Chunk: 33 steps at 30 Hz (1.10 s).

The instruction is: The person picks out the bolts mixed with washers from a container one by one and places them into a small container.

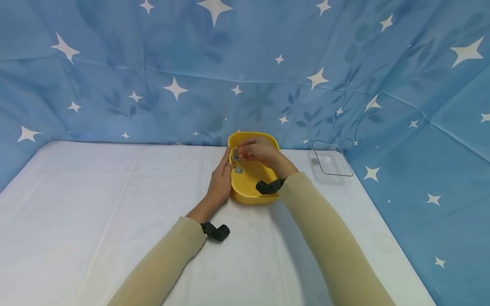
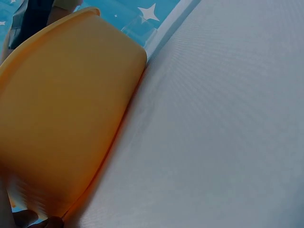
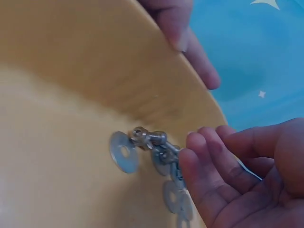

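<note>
A yellow plastic basin [image 1: 250, 199] stands at the back of the table, tilted, with its inside facing me. My left hand [image 1: 221, 182] grips its left side, thumb at the rim and fingers behind the wall. Inside, along the left wall, metal bolts [image 3: 148, 137] and several flat washers [image 3: 124, 152] lie in a small heap. My right hand [image 1: 262, 152] reaches into the basin, its extended fingertips touching the heap. Whether anything is pinched behind those fingers is hidden. The left wrist view shows mostly the basin's outer wall [image 2: 71, 95].
To the right of the basin is a clear plastic box [image 1: 332, 178], with a small thing at its left side. A white cloth [image 1: 95, 221] covers the table. A blue curtain with white stars [image 1: 183, 51] hangs behind and along the right side.
</note>
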Each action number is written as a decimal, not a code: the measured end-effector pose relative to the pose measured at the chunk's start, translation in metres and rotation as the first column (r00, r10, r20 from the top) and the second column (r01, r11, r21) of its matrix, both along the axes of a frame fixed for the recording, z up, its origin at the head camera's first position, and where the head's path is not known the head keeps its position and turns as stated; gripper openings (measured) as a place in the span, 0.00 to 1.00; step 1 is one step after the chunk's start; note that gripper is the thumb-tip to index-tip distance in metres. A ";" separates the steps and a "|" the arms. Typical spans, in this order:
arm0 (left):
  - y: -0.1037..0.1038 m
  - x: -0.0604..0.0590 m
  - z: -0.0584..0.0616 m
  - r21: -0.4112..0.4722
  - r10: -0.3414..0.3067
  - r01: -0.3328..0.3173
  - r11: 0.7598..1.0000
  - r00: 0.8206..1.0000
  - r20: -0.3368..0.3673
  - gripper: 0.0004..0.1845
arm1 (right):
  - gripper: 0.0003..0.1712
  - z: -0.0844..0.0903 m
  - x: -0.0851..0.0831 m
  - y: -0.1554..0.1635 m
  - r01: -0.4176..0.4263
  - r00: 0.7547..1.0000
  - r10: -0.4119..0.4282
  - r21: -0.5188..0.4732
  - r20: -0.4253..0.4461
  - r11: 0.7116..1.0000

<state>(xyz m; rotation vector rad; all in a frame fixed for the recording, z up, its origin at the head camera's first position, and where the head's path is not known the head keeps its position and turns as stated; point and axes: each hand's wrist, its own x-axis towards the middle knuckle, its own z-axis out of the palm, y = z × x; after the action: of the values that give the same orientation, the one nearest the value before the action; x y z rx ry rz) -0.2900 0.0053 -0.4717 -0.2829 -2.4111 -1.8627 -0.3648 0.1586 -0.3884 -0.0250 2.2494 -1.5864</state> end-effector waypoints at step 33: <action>0.001 0.000 -0.001 -0.002 -0.002 0.002 1.000 0.999 -0.038 0.31 | 0.17 -0.032 -0.004 -0.012 0.013 0.998 -0.014 0.020 0.060 1.000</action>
<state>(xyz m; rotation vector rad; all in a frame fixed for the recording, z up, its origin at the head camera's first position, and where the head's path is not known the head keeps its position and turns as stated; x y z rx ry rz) -0.2895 0.0059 -0.4722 -0.3182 -2.3890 -1.8384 -0.3685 0.1470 -0.4203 0.0424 2.2236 -1.5512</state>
